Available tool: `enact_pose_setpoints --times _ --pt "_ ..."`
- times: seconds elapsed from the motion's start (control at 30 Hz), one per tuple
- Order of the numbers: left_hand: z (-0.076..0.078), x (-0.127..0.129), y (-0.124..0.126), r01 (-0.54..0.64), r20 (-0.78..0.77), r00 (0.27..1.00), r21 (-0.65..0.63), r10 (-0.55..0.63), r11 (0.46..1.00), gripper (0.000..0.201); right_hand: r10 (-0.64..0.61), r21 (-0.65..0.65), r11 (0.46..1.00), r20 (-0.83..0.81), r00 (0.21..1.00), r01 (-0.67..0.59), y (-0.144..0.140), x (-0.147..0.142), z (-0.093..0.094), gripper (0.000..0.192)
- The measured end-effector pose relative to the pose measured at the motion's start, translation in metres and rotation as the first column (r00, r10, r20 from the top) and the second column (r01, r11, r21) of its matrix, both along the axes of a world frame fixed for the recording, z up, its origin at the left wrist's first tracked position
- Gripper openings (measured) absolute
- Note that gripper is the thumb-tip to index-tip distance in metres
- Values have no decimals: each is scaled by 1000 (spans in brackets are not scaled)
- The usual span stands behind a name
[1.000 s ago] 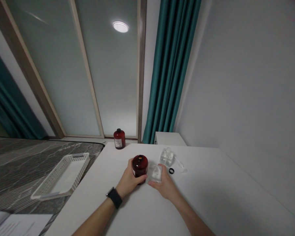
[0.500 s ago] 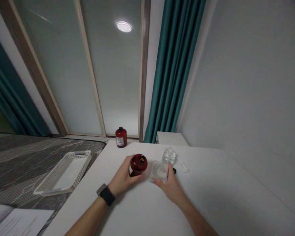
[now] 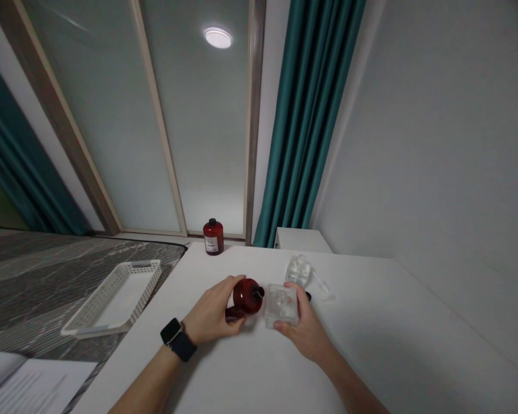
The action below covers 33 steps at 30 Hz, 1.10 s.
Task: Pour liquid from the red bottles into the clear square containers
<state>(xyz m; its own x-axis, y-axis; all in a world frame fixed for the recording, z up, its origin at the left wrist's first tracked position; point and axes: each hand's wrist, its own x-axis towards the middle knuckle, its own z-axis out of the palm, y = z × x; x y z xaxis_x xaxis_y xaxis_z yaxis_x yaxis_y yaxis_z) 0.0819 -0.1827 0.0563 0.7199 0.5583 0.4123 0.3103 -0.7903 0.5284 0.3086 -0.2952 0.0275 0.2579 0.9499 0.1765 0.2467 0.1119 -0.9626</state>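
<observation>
Red bottle tipped on its side in the left hand, long axis roughly level, open mouth pointing right at the clear square container, nearly touching its rim. Left grip wrapped round the bottle's body; right hand grip pinching the container's near side, container resting on the white counter. Both just left of a clear bottle. Second red bottle upright at the far edge; white basket well off left
</observation>
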Motion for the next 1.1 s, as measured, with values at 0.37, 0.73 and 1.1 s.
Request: enact_pose_setpoints --times 0.37,0.73,1.1 --pt "-1 1 -2 -11 -72 997 43 14 999 86 91 39 995 -37 995 -90 -2 -1 -3 78" --pt "8 -5 1 -6 -141 990 139 26 990 80 60 26 998 -15 998 -59 -2 -6 -5 78" --pt "12 -6 -3 30 -214 977 224 19 974 81 25 -21 1000 175 984 -22 -7 0 -6 82"
